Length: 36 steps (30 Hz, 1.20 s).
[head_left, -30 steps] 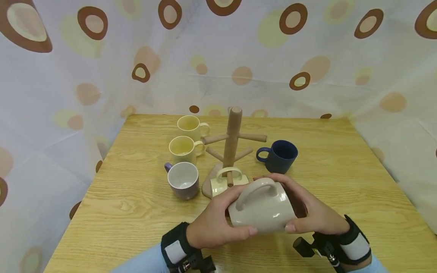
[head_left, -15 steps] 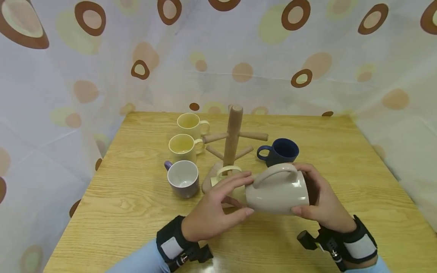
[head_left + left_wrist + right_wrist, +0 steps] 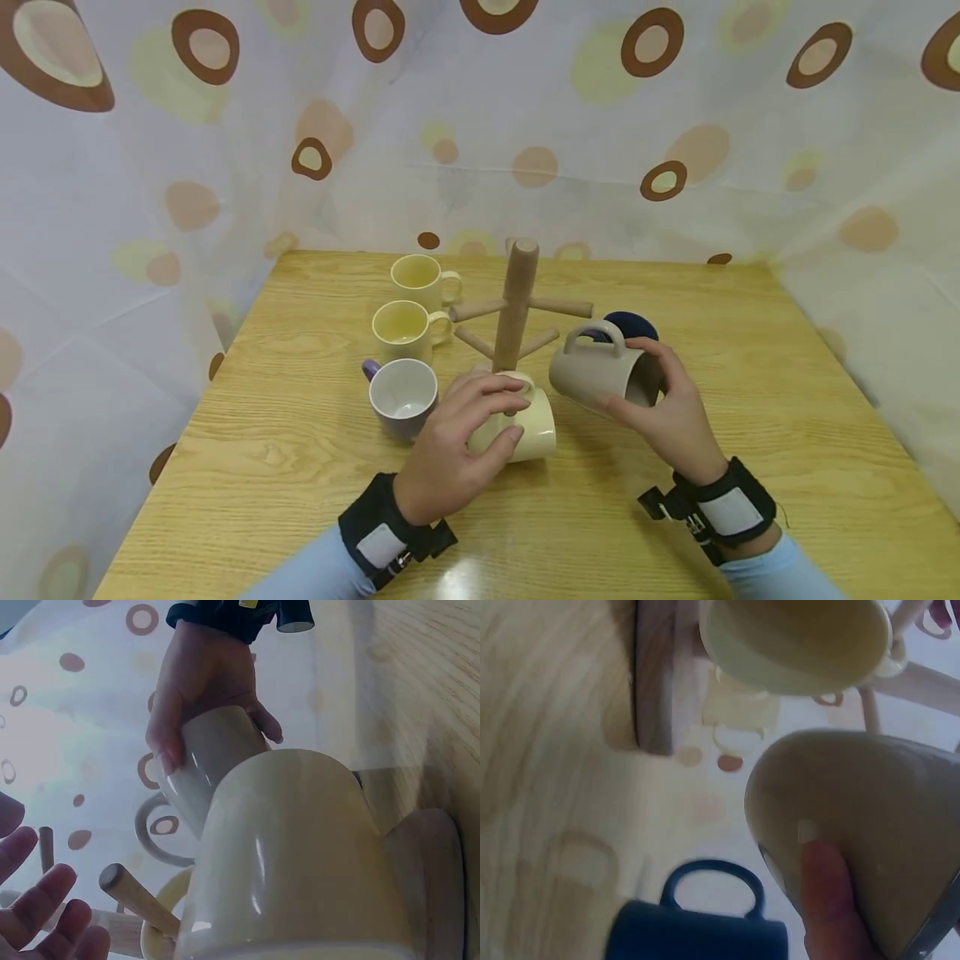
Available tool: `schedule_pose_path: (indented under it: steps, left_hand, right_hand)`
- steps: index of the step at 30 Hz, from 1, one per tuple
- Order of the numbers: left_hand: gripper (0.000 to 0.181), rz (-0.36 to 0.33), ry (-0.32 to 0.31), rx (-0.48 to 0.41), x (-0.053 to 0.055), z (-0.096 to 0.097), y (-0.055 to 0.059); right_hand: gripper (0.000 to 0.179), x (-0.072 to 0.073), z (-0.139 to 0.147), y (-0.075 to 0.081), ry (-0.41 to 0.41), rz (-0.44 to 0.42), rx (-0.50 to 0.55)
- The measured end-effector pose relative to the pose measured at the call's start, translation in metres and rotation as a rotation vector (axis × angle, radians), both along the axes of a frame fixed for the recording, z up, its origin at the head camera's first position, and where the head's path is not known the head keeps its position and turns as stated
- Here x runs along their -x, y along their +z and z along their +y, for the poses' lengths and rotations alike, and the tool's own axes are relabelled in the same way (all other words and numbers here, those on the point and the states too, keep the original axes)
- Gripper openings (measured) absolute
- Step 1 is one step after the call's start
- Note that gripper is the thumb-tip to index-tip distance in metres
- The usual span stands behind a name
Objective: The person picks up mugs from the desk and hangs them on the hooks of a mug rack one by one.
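Note:
My right hand (image 3: 678, 417) grips a grey mug (image 3: 588, 371) at its rim. The mug lies sideways in the air, handle up and mouth toward the hand, just right of the wooden mug tree (image 3: 515, 308). A cream mug (image 3: 534, 432) hangs by its handle from a low front peg (image 3: 139, 896) of the tree. In front of that mug in the head view is my left hand (image 3: 461, 442), fingers loosely bent and apart; the left wrist view shows these fingers (image 3: 45, 900) holding nothing. Behind the grey mug stands a blue mug (image 3: 633, 323), partly hidden; its handle shows in the right wrist view.
Left of the tree, two pale yellow mugs (image 3: 401, 329) and a purple-handled mug (image 3: 403, 396) with a white inside stand upright in a row on the wooden table (image 3: 262, 467). Other pegs (image 3: 562, 307) of the tree stick out sideways. A patterned curtain (image 3: 480, 125) encloses the table.
My left hand has let go of the grey mug and stays near the hanging cream mug. The right hand has carried the grey mug away, toward the tree's right side, now covering much of the blue mug.

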<state>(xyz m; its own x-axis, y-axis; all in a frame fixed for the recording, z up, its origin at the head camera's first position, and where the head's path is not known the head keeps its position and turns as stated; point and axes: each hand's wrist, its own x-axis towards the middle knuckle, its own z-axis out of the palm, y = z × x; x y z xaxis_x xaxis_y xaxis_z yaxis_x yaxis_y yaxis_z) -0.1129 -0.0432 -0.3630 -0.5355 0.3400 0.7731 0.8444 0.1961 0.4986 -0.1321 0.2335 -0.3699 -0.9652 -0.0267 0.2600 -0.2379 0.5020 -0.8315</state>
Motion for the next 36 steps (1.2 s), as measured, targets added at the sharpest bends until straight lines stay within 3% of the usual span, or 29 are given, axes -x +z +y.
schedule_pose_path:
  steps: [3,10,16,24,31,36]
  left_hand:
    - [0.023,0.015,0.015,0.013,0.002,0.000,-0.003]
    - [0.021,0.065,0.074,0.006,0.006,-0.007,-0.007]
    - [0.021,0.067,0.130,-0.021,0.011,-0.023,-0.008]
    - [0.023,0.041,0.281,-0.045,0.015,-0.050,-0.019]
    - [0.020,0.019,0.347,-0.066,0.017,-0.064,-0.030]
    - [0.020,0.029,0.410,-0.018,0.024,-0.071,-0.032]
  right_hand:
    - [0.069,0.009,-0.005,-0.006,-0.006,-0.038,0.021]
    - [0.071,0.022,-0.013,-0.017,0.001,-0.034,0.016]
    - [0.070,0.030,-0.025,-0.017,0.091,0.102,-0.084]
    - [0.067,0.023,-0.041,-0.004,0.208,0.203,-0.128]
    - [0.072,0.038,-0.035,-0.033,0.200,0.204,-0.174]
    - [0.077,0.043,-0.034,-0.042,0.197,0.232,-0.212]
